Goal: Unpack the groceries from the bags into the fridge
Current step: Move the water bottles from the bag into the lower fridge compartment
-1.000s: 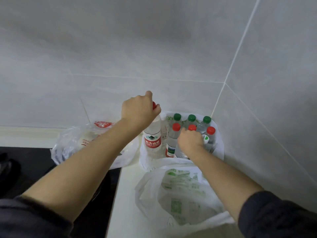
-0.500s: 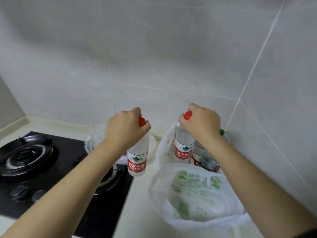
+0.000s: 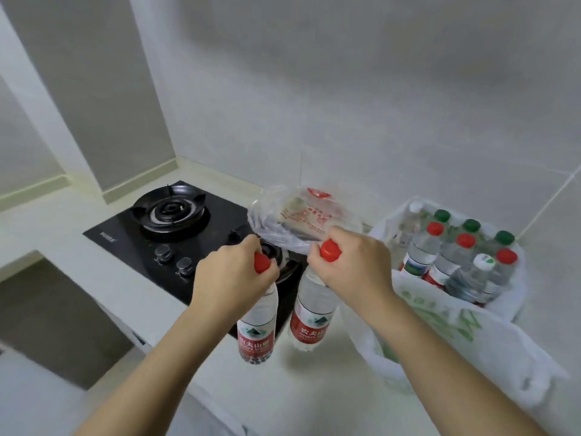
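My left hand (image 3: 229,278) grips the neck of a red-capped water bottle (image 3: 256,328) that hangs above the counter edge. My right hand (image 3: 358,265) grips a second red-capped water bottle (image 3: 309,319) by its neck, right beside the first. Both bottles are clear with red labels and are held upright in the air. At the right, a white plastic bag (image 3: 509,313) stands open on the counter with several more bottles inside, red, green and white caps showing. The fridge is out of view.
A black gas hob (image 3: 176,228) with a burner and two knobs sits in the white counter (image 3: 314,382) to the left. A clear plastic bag with red print (image 3: 301,218) lies behind my hands. Tiled walls close the corner behind and at the right.
Both hands lifted a bottle each out of the white bag and carried them left and toward me. The view has swung left, showing more of the hob.
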{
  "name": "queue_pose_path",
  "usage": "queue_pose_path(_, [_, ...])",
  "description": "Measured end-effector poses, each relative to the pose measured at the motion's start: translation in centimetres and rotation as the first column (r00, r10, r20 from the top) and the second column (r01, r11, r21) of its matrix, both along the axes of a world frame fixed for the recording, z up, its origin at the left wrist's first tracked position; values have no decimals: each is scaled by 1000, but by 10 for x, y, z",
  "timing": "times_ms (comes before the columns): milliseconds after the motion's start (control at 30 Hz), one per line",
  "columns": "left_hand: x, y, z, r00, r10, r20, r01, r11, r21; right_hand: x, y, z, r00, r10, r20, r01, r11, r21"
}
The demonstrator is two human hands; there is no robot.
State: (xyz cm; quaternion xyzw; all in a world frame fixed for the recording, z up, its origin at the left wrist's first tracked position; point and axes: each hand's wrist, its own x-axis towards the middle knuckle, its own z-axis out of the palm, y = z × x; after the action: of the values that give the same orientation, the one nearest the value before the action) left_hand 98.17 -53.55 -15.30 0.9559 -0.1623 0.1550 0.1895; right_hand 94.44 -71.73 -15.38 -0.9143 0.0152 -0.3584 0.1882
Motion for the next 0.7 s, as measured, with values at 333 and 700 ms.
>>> queue_pose_path(333, [-11, 48, -75, 988, 93, -124, -85, 994, 71, -2, 37, -80, 944, -19, -329, 1, 999, -54])
queue_pose_path(700, [-14, 66, -111, 986, 76, -148, -104, 976, -191, -6, 47, -110, 916, -79, -394, 120, 989, 81])
